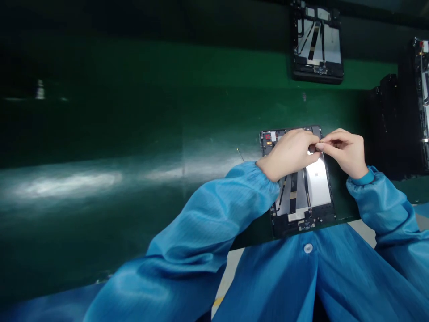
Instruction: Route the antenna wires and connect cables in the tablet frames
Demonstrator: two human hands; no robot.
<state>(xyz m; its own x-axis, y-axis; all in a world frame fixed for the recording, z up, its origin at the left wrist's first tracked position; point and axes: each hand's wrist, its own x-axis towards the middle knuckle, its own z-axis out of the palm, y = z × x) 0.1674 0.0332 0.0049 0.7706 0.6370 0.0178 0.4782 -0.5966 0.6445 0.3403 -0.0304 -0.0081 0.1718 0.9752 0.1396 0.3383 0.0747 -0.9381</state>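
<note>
An opened tablet (pixel 318 183) lies on the green work surface near its front edge, its silvery battery, dark flex cables and circuit parts exposed. My left hand (pixel 291 152) reaches across the tablet's upper part, thumb and fingers pinched together at its upper right. From the right side, my right hand (pixel 346 150) meets it there, its thumb and forefinger also closed in a pinch. Whatever sits between the fingertips is too small and hidden to name. The left hand covers part of the tablet's upper half.
Another opened tablet (pixel 318 49) rests on top of a dark stack at the back. More dark devices (pixel 405 112) are piled at the far right. A thin cable end (pixel 240 154) sticks up beside my left sleeve. The green work surface (pixel 134 129) stretches to the left.
</note>
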